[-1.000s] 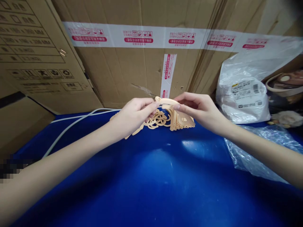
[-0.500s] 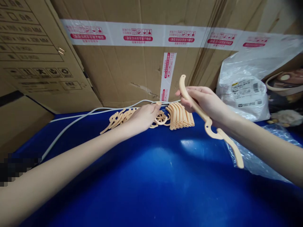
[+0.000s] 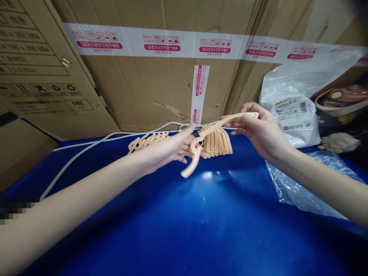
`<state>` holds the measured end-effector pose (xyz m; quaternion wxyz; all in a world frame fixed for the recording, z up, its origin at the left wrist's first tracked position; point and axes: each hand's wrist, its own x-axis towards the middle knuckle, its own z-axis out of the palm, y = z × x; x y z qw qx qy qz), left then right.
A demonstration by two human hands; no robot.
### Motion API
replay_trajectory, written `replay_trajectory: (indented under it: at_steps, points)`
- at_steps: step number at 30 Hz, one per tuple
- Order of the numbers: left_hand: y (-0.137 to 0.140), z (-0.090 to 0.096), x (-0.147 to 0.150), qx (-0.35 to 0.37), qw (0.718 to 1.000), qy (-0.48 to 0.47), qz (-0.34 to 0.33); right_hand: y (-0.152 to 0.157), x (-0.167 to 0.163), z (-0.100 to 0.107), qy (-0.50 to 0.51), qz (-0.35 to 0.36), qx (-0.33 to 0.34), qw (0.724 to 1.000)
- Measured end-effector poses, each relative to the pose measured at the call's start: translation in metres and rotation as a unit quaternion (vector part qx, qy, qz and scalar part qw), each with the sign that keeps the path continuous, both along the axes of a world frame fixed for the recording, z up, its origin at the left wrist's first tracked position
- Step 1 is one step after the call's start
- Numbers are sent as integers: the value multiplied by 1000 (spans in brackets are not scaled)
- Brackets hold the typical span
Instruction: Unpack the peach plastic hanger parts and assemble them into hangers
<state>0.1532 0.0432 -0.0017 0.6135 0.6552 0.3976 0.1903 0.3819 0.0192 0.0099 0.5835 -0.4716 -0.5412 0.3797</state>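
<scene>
My right hand (image 3: 260, 128) grips one end of a cream plastic folding clothes hanger piece (image 3: 222, 123) between thumb and fingers. The piece slants down to the left, with a rounded joint and a short curved arm at its lower end. Beside that joint is my left hand (image 3: 175, 147), thumb raised and fingers spread apart; whether its fingertips touch the piece I cannot tell. Behind the held piece, a row of matching curved hanger arms (image 3: 220, 142) lies neatly side by side. A looser heap of hooked cream parts (image 3: 148, 140) rests to the left, partly covered by my left forearm.
Large taped cardboard boxes (image 3: 143, 84) stand along the back of the blue table surface (image 3: 201, 222). A white cable (image 3: 86, 147) runs behind the parts. To the right are a white plastic parcel bag (image 3: 299, 119) and a crumpled clear plastic bag (image 3: 304, 188).
My right hand has turned the hanger piece, swinging its jointed end left toward my left hand. My left hand has lifted off the parts behind and spread its fingers.
</scene>
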Motion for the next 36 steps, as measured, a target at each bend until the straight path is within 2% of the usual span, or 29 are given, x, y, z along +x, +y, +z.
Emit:
replay_trajectory:
  at_steps: [1, 3, 5, 7, 8, 10, 11, 12, 14, 16, 17, 20, 22, 25, 30, 32, 33, 36]
  points:
    - [-8, 0, 0, -44, 998, -36, -7, 0, 1, -1, -31, 0, 14, 999]
    - [-21, -2, 0, -98, 991, -86, 34, -2, 2, -3, -153, 3, 53, 987]
    - [-31, -3, 1, -121, 983, -102, 89, -5, 0, -5, -321, 23, 85, 943]
    - [-37, -3, 2, -89, 984, -80, 130, -11, -5, -5, -440, 53, 96, 891]
    - [-40, -3, 3, -47, 984, -64, 157, -14, -8, -4, -458, 67, 97, 881]
    - [-44, -4, 2, 30, 974, -51, 220, -20, -13, -2, -427, 84, 97, 895]
    - [-46, -5, 1, 37, 968, -57, 240, -23, -14, -1, -397, 84, 100, 908]
    - [-48, -6, 0, 15, 968, -69, 242, -25, -15, 0, -372, 77, 104, 919]
    - [-54, -9, -2, -89, 971, -101, 199, -27, -14, 2, -364, 41, 116, 923]
    - [-59, -11, -3, -179, 964, -130, 146, -29, -11, 2, -422, 1, 133, 897]
    - [-61, -11, -3, -194, 960, -143, 142, -30, -10, 1, -466, -4, 142, 873]
    - [-63, -9, 0, -157, 960, -152, 174, -34, -12, -6, -588, 21, 166, 792]
    - [-63, -9, 1, -131, 969, -122, 169, -38, -15, -11, -632, 24, 179, 754]
    - [-65, -12, -1, -99, 986, -61, 117, -42, -21, -15, -661, 44, 206, 720]
    - [-71, -15, -10, 42, 997, -8, 59, -41, -26, -18, -677, 139, 264, 672]
    - [-71, -14, -11, 76, 995, 5, 62, -42, -29, -20, -671, 148, 239, 686]
    - [-71, -14, -11, 84, 995, 12, 62, -42, -32, -21, -656, 155, 210, 709]
    - [-72, -13, -10, 114, 991, 54, 39, -41, -37, -22, -527, 221, 60, 819]
